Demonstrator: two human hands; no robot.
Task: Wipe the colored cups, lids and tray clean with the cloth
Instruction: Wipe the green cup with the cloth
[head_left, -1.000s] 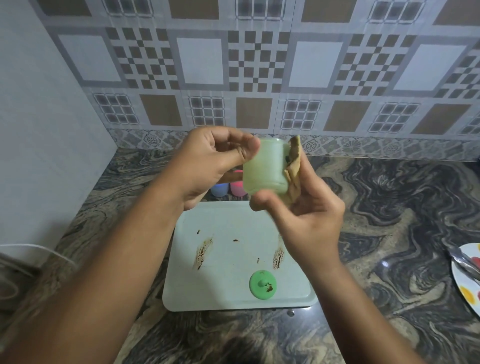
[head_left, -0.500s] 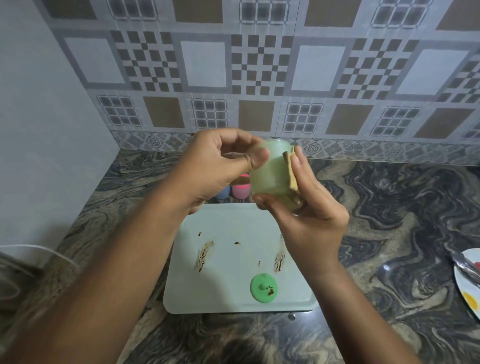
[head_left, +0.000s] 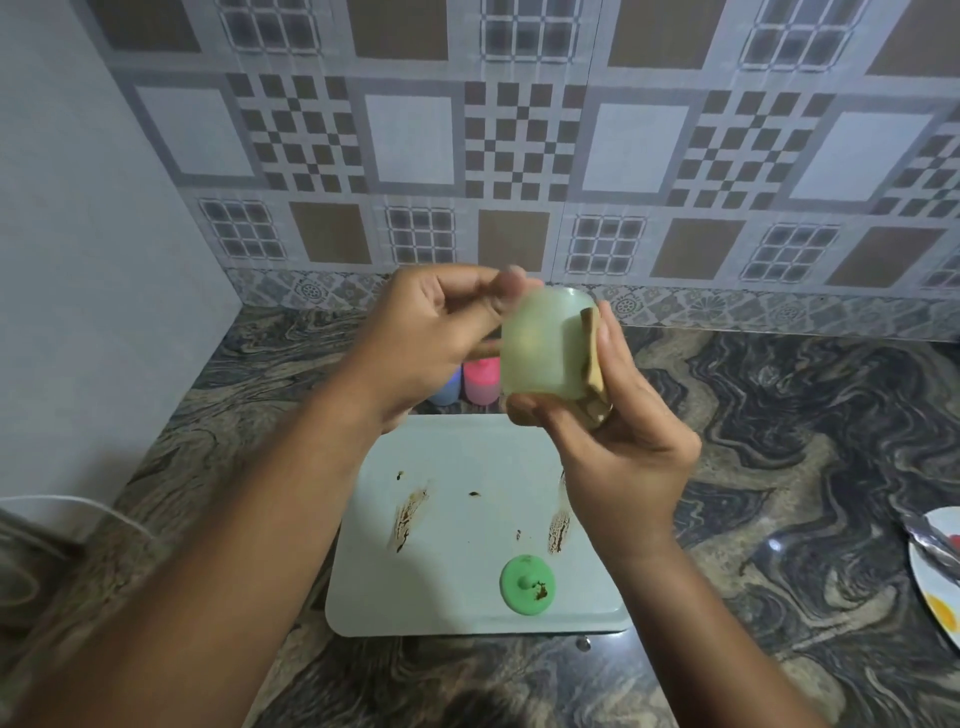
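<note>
A pale green cup (head_left: 540, 345) is held in the air above the tray, its base toward me. My left hand (head_left: 431, 332) grips its far rim with thumb and fingers. My right hand (head_left: 618, 441) presses a tan cloth (head_left: 592, 364) against the cup's right side, thumb under the cup. Below lies a pale tray (head_left: 457, 525) with brown smears, and a green lid (head_left: 527, 584) with a brown spot sits near its front edge. A blue cup (head_left: 447, 389) and a pink cup (head_left: 480, 382) stand behind the tray, partly hidden by my left hand.
The dark marbled counter (head_left: 779, 467) runs to a tiled back wall and a plain wall on the left. A white plate (head_left: 935, 571) with cutlery and food spots sits at the right edge. A white cable (head_left: 78, 501) lies at the far left.
The cup has turned in my hands and tilted a little. My right hand with the cloth has slid along the cup's right side. The tray and lid have not moved.
</note>
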